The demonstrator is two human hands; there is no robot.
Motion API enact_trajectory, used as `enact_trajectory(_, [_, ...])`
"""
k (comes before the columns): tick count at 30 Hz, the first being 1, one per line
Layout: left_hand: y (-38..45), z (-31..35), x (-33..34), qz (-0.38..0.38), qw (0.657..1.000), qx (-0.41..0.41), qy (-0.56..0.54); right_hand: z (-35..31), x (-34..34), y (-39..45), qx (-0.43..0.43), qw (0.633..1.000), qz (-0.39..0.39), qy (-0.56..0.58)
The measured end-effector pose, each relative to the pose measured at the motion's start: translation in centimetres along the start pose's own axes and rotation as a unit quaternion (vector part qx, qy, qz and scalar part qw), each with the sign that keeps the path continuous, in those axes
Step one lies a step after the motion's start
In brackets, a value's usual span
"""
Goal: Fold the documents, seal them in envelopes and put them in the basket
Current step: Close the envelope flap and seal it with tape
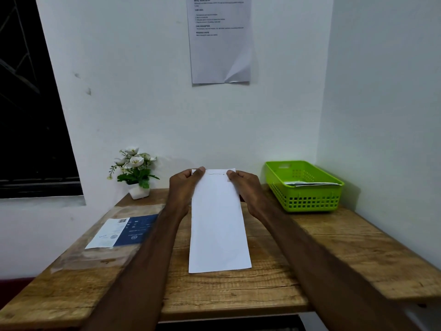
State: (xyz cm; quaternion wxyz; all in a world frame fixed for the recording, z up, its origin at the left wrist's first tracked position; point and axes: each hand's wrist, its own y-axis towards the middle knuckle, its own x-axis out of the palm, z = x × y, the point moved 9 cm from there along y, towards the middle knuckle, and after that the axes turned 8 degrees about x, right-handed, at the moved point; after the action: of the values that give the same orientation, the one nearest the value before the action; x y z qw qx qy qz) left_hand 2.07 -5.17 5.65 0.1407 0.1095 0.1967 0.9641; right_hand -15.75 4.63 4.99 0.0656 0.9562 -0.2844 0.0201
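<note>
- One long white folded paper document (218, 225) lies over the wooden plank table (334, 247).
- Left hand (185, 185) and right hand (245, 185) pinch its far corners.
- One green perforated plastic basket (307, 199), far right, holds a few white envelopes (310, 183).

long white paper (218, 225) over the wooden table (322, 242), far corners pinched by left hand (185, 187) and right hand (247, 187)
</note>
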Motion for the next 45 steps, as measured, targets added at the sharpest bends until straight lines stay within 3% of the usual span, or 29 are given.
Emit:
enact_trajectory(5, [-0.2,0.4,0.2,0.002,1.0,0.011,0.004,0.4,0.0,-0.1,0.059,0.998,0.015,0.012])
enact_trajectory(12, [-0.1,0.7,0.4,0.0,1.0,0.03,0.011,0.0,0.6,-0.3,-0.029,0.999,-0.004,-0.017])
enact_trajectory(17, [0.0,0.1,0.6,-0.009,1.0,0.009,0.008,-0.2,0.6,-0.4,-0.035,0.999,-0.011,-0.038])
enact_trajectory(24, [0.4,0.7,-0.6,0.019,0.999,0.025,0.023,0.0,1.5,-1.2,0.002,0.99,-0.1,-0.101])
enact_trajectory(32, [0.6,0.6,-0.5,0.012,0.998,0.036,0.047,0.6,1.1,-0.6,0.008,0.99,-0.082,-0.118])
enact_trajectory(41, [0.4,0.9,0.0,0.001,0.998,0.047,0.033,0.3,0.9,-0.5,0.061,0.997,-0.052,-0.01])
enact_trajectory(45, [0.4,1.1,0.3,-0.009,0.998,0.053,0.037,0.2,0.9,-0.3,0.028,0.998,-0.045,-0.03])
